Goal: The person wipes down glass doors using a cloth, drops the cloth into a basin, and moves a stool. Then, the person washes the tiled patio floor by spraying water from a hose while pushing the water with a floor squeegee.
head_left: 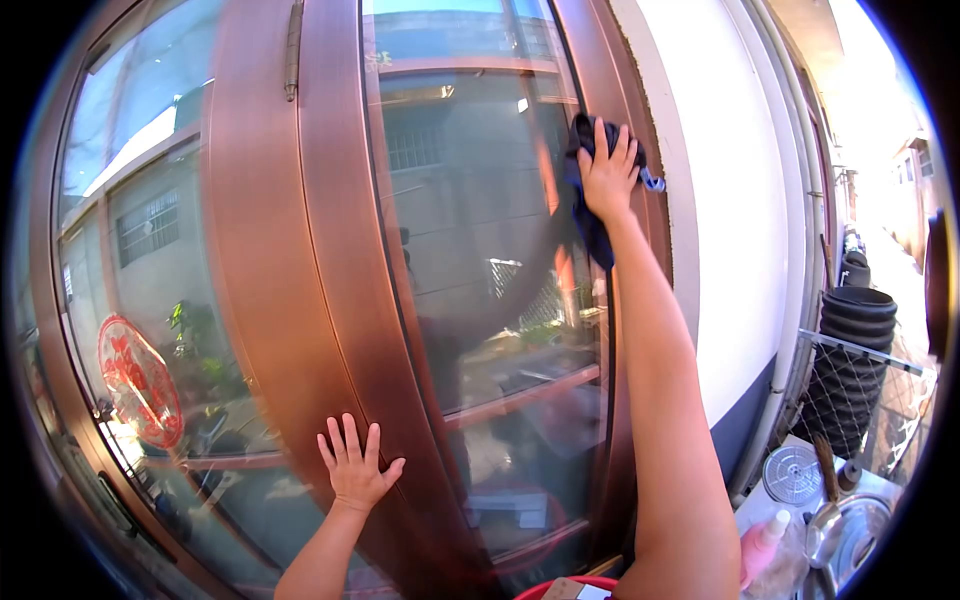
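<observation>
My right hand (pixel 608 175) is stretched up high, pressing a dark blue and black cloth (pixel 596 235) against the right edge of the door's glass and its frame. Part of the cloth hangs below the palm, and a blue-and-white end sticks out to the right. Lower down, my left hand (pixel 355 470) lies flat with fingers spread on the copper-brown door (pixel 265 250), near the seam between its two panels. The glass pane (pixel 480 250) between the hands reflects a building and a fence.
A red round decoration (pixel 140 382) is on the left glass. At the bottom edge is a red container (pixel 535 594). To the right stand a white wall (pixel 725 180), stacked black buckets (pixel 850 350), a wire-mesh panel (pixel 905 385), a pink bottle (pixel 762 548) and metal lids (pixel 865 535).
</observation>
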`<action>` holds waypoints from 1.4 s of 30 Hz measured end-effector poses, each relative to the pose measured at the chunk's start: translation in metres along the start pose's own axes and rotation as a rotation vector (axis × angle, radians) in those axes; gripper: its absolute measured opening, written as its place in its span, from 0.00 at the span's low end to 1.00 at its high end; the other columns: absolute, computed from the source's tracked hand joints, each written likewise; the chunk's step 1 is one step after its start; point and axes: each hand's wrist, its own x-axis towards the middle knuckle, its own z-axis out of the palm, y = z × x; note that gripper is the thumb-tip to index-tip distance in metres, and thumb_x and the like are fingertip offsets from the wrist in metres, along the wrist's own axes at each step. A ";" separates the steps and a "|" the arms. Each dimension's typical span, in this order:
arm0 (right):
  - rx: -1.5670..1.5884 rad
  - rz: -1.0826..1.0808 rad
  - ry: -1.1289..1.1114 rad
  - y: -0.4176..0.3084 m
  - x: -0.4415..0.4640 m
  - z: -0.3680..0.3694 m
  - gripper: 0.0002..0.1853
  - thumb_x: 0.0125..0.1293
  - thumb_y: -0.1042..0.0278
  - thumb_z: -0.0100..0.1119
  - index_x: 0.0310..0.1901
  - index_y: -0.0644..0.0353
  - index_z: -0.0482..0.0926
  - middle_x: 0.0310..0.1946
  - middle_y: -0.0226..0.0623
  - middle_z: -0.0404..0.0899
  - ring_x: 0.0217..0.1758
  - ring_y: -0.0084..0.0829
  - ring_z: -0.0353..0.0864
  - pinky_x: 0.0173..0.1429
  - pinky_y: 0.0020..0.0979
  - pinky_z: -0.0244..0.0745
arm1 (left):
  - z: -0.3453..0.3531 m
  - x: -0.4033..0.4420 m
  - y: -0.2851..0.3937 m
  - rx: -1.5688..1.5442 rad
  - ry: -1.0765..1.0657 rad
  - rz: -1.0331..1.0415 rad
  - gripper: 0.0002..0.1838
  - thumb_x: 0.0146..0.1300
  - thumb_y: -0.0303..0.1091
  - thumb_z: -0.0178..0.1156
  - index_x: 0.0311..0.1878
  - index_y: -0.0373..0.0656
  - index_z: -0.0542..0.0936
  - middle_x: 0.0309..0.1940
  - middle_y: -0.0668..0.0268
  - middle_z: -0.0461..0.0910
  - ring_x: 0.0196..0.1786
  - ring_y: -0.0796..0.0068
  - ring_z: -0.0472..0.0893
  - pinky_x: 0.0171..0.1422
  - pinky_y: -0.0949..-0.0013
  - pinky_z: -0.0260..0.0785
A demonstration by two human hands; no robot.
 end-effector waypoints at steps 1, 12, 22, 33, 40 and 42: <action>-0.002 0.006 -0.010 -0.003 0.016 0.005 0.34 0.69 0.46 0.50 0.74 0.35 0.53 0.75 0.52 0.44 0.76 0.63 0.43 0.68 0.70 0.51 | 0.000 0.000 0.000 -0.003 0.003 0.006 0.39 0.63 0.65 0.48 0.70 0.48 0.65 0.73 0.45 0.55 0.74 0.36 0.54 0.74 0.35 0.43; 0.350 -0.453 -0.140 -0.140 -0.116 -0.067 0.33 0.60 0.58 0.58 0.69 0.43 0.64 0.73 0.48 0.51 0.75 0.58 0.48 0.71 0.66 0.49 | -0.006 0.000 0.000 -0.038 -0.024 0.001 0.42 0.58 0.64 0.56 0.71 0.51 0.65 0.73 0.45 0.54 0.75 0.38 0.52 0.75 0.36 0.41; 0.512 -0.683 -0.448 -0.154 -0.290 -0.115 0.33 0.55 0.58 0.66 0.65 0.35 0.70 0.73 0.41 0.56 0.75 0.50 0.53 0.72 0.59 0.50 | -0.008 -0.002 -0.002 -0.076 -0.014 -0.022 0.43 0.55 0.65 0.59 0.72 0.55 0.64 0.74 0.50 0.55 0.76 0.44 0.53 0.75 0.39 0.42; 0.427 -0.248 0.032 -0.303 -0.045 -0.041 0.30 0.68 0.55 0.53 0.71 0.41 0.62 0.73 0.46 0.54 0.76 0.55 0.49 0.73 0.62 0.47 | -0.010 -0.001 -0.006 -0.123 0.030 -0.031 0.42 0.57 0.65 0.57 0.73 0.56 0.64 0.74 0.52 0.56 0.77 0.48 0.54 0.76 0.43 0.41; 0.425 -0.375 0.022 -0.335 -0.107 -0.066 0.32 0.64 0.53 0.57 0.70 0.41 0.64 0.74 0.47 0.51 0.75 0.57 0.49 0.72 0.64 0.46 | -0.015 -0.004 -0.014 -0.278 0.054 -0.020 0.39 0.62 0.66 0.53 0.72 0.55 0.65 0.72 0.52 0.59 0.75 0.49 0.58 0.75 0.45 0.48; 0.413 -0.561 -0.112 -0.322 -0.162 -0.093 0.31 0.62 0.53 0.58 0.68 0.40 0.67 0.73 0.44 0.53 0.75 0.55 0.51 0.72 0.64 0.47 | -0.011 -0.010 -0.018 -0.434 0.112 0.006 0.40 0.62 0.66 0.53 0.72 0.55 0.64 0.73 0.51 0.58 0.74 0.49 0.59 0.74 0.45 0.50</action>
